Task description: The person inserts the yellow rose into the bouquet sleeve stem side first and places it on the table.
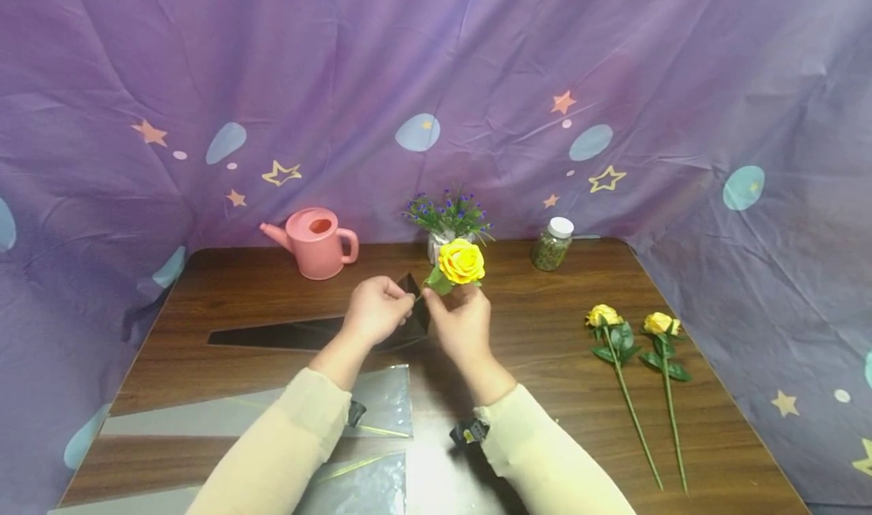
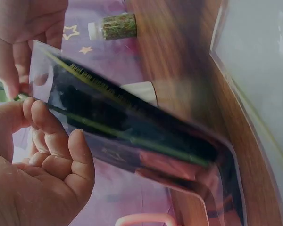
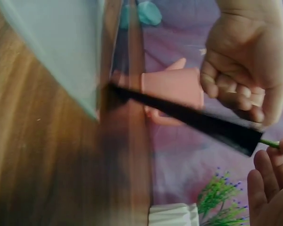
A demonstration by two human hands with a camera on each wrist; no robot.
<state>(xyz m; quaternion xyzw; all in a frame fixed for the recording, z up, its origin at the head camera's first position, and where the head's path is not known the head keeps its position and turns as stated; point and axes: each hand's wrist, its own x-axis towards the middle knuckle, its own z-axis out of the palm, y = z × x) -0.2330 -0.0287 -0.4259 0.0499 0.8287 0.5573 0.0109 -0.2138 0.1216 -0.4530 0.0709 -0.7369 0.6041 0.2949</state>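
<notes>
A yellow artificial rose (image 1: 462, 261) stands up between my hands in the head view. My right hand (image 1: 465, 318) pinches its green stem just below the bloom and leaves. At the mouth of a long, tapered black flower sleeve (image 1: 272, 335), my left hand (image 1: 378, 310) pinches the stem between thumb and fingertips. Through the clear side of the sleeve (image 2: 132, 113) the stem (image 2: 104, 127) shows running down inside. The narrow end of the sleeve points left and bends where it meets the table. Near the right wrist view's edge, a short piece of stem (image 3: 270, 142) emerges between both hands.
Two yellow roses (image 1: 616, 348) lie on the wooden table at right. Flat clear sleeves (image 1: 381, 401) lie at front left, under my left forearm. Along the back stand a pink watering can (image 1: 316, 246), a potted purple-flowered plant (image 1: 446, 216) and a white-lidded jar (image 1: 553, 246).
</notes>
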